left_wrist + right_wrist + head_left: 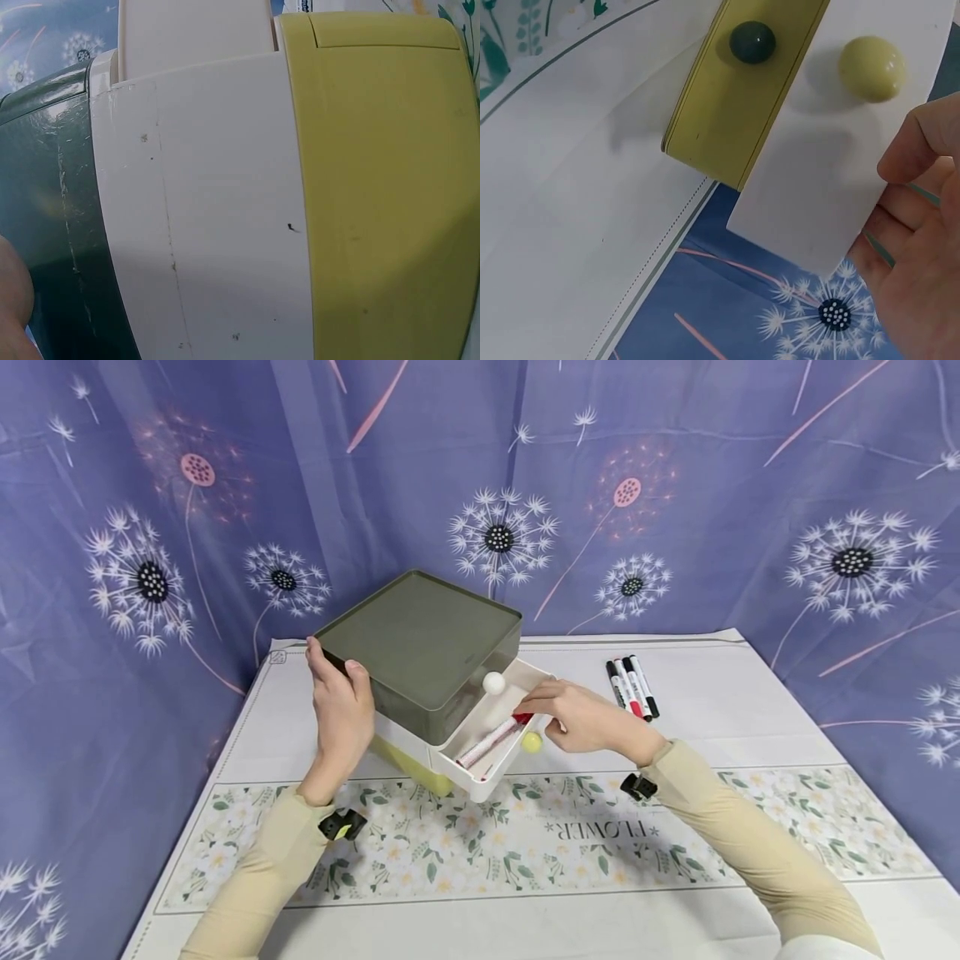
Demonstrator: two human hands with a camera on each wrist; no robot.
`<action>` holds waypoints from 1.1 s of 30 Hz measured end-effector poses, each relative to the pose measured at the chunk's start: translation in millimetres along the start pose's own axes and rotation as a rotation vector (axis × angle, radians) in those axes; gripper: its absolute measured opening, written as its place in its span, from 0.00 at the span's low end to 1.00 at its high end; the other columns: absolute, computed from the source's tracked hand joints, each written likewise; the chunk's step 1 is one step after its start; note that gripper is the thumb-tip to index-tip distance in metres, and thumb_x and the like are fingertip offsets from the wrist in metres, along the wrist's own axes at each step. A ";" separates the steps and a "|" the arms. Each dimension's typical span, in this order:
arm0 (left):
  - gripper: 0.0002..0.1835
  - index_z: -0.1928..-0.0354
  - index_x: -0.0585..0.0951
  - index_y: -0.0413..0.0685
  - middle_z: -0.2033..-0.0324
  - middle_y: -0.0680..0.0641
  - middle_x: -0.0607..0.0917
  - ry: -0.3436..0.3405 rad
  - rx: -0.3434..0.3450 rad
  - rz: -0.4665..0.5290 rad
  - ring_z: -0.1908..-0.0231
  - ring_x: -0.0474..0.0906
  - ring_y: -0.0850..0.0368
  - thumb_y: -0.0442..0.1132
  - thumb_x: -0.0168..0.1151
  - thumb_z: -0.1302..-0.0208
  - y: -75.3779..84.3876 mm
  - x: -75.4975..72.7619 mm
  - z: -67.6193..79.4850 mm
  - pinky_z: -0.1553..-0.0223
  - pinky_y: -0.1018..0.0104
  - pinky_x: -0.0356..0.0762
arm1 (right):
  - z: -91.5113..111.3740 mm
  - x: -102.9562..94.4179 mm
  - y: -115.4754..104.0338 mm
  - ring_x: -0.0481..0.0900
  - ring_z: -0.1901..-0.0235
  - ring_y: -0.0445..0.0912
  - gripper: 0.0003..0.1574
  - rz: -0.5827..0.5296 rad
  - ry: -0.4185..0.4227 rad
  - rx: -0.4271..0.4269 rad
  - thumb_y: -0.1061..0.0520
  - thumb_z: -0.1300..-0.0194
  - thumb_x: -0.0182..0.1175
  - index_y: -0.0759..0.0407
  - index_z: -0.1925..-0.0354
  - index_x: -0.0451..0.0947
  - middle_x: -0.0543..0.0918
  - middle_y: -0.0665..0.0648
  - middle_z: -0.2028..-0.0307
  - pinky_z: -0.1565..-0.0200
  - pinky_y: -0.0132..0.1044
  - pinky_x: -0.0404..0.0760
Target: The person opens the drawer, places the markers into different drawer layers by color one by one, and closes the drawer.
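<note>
Inside the pulled-out white drawer (pixel 501 703), the red-capped marker (pixel 489 743) slants leftward and toward the person from beneath the nearer right hand (pixel 581 718), whose fingers bend over the rim, pinching or not I cannot tell, while the left hand (pixel 341 710), thumb apart, braces the dark top compartment (pixel 420 627).

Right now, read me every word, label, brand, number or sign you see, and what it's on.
"FLOWER", upside down, between two stars: table cover.
Smaller print beside it: too small to read.
Boxed corner sign: unreadable.
Print on four loose markers and the red-capped marker in the drawer: too small.
</note>
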State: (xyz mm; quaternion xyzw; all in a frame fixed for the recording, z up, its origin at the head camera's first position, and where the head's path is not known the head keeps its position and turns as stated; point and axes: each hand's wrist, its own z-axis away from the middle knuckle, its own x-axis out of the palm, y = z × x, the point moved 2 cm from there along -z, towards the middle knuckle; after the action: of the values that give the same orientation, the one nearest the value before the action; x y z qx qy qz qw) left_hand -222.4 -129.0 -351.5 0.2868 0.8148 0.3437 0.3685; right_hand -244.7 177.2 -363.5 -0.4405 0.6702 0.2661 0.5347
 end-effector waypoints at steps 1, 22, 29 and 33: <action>0.34 0.30 0.43 0.35 0.31 0.33 0.48 0.001 0.001 0.001 0.36 0.57 0.37 0.47 0.34 0.31 0.0 0.2 0.0 0.38 0.49 0.58 | 0.9 -0.8 0.9 0.77 0.54 0.49 0.34 -0.011 0.006 0.003 0.72 0.62 0.46 0.61 0.53 0.79 0.82 0.57 0.58 0.43 0.48 0.69; 0.35 0.30 0.43 0.34 0.31 0.32 0.49 0.009 -0.002 0.002 0.35 0.57 0.37 0.47 0.35 0.32 2.3 -0.3 0.7 0.38 0.49 0.58 | 22.8 -23.8 32.1 0.78 0.60 0.45 0.19 -0.134 0.325 0.118 0.68 0.44 0.50 0.59 0.57 0.80 0.83 0.53 0.60 0.59 0.38 0.75; 0.35 0.30 0.42 0.36 0.31 0.32 0.49 0.007 -0.006 -0.005 0.37 0.59 0.35 0.48 0.35 0.32 2.1 -0.4 0.7 0.38 0.48 0.59 | 28.8 -22.5 44.1 0.81 0.67 0.44 0.16 -0.130 0.353 0.215 0.67 0.42 0.50 0.59 0.59 0.81 0.85 0.55 0.66 0.66 0.39 0.79; 0.35 0.30 0.43 0.36 0.31 0.32 0.49 0.008 -0.003 -0.006 0.37 0.59 0.36 0.48 0.35 0.32 1.5 -0.2 0.5 0.38 0.49 0.59 | 33.0 -20.0 50.8 0.81 0.68 0.45 0.15 -0.138 0.315 0.297 0.67 0.41 0.50 0.60 0.60 0.81 0.85 0.57 0.66 0.67 0.39 0.79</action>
State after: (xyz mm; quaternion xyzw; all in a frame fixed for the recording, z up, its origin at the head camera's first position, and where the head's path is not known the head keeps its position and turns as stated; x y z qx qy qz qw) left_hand -221.5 -128.1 -350.5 0.2823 0.8165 0.3451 0.3667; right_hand -272.5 234.6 -359.8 -0.4382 0.7454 0.0552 0.4993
